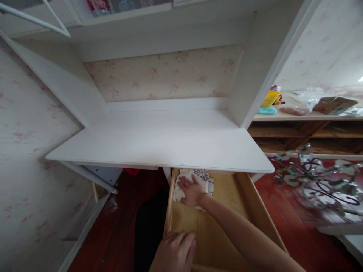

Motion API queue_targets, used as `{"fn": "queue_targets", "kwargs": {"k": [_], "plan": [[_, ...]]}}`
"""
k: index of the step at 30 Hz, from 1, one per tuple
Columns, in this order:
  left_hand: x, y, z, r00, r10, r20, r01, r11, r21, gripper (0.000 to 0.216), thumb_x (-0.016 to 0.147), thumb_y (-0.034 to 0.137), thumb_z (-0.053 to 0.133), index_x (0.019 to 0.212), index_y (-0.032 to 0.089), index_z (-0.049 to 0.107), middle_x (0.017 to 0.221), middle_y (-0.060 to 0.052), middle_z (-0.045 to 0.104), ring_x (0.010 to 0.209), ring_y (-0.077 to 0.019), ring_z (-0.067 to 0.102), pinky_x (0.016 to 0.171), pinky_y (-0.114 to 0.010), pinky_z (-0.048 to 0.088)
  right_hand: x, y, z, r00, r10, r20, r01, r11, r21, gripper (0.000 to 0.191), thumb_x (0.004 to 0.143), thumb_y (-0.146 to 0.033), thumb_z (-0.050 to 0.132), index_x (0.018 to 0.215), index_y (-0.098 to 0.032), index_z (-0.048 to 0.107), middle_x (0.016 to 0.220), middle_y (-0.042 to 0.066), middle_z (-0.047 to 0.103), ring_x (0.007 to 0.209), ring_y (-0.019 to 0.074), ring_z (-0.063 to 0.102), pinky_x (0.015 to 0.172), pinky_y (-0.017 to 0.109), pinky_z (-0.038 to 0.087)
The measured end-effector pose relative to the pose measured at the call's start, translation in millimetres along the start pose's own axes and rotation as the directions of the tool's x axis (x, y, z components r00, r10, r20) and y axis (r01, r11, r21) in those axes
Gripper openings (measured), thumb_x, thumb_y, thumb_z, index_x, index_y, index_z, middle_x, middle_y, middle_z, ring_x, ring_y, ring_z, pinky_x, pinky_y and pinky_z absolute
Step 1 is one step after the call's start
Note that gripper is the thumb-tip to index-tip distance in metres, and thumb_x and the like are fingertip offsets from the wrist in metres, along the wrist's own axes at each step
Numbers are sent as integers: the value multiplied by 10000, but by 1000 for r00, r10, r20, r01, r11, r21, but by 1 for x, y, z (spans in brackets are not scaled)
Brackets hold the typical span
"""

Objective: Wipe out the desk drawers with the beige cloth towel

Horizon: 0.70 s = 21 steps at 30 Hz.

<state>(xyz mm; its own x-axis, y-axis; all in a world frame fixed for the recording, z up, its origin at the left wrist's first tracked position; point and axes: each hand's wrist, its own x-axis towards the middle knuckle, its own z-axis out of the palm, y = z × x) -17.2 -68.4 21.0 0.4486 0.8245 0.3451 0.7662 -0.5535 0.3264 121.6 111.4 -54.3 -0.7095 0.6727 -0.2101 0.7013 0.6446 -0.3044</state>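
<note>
A wooden drawer (224, 234) is pulled out from under the white desk (170, 139). In its back left corner lies a folded cream cloth (202, 174) with a dark branch-like print. My right hand (191, 190) rests flat on this cloth, fingers spread, its forearm crossing over the drawer. At the bottom of the view, my left hand (174, 252) has its fingers curled over the drawer's front left corner. The hand hides that corner, and its fingertips show only in part.
Above the desk hangs a white hutch (127, 22). A chandelier (326, 177) sits on the right, over the red wooden floor (99, 241). Behind it, a low wooden shelf (286, 132) carries a yellow container (270, 98) and a cardboard box (333, 105).
</note>
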Motion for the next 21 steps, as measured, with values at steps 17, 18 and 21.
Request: {"fn": "queue_targets", "kwargs": {"k": [17,18,21], "plan": [[5,9,-10,986,-72,152,89,991,-104,265,992,176,400,1074,233,645,945,-4,725,832,-180,689,766,-337,569,-169,91,-34,977,209,47,-200,968,-152,746,735,-355,682,1437,-177,501,1444,177,488,1273,380,471,1004,525,423],[4,9,-11,984,-75,161,93,990,-103,262,992,178,408,1084,232,647,954,-7,725,842,-181,689,776,-343,570,-170,85,-37,979,193,58,-182,971,-155,663,740,-297,652,1382,-166,552,1359,171,555,1207,363,525,977,502,446],[3,9,-11,984,-74,160,89,992,-87,261,993,183,414,1088,219,655,954,-18,724,849,-185,686,791,-355,572,-174,69,-40,981,157,113,-143,982,-121,465,714,-193,582,1168,-164,678,1150,139,668,1071,321,616,928,439,481]]}}
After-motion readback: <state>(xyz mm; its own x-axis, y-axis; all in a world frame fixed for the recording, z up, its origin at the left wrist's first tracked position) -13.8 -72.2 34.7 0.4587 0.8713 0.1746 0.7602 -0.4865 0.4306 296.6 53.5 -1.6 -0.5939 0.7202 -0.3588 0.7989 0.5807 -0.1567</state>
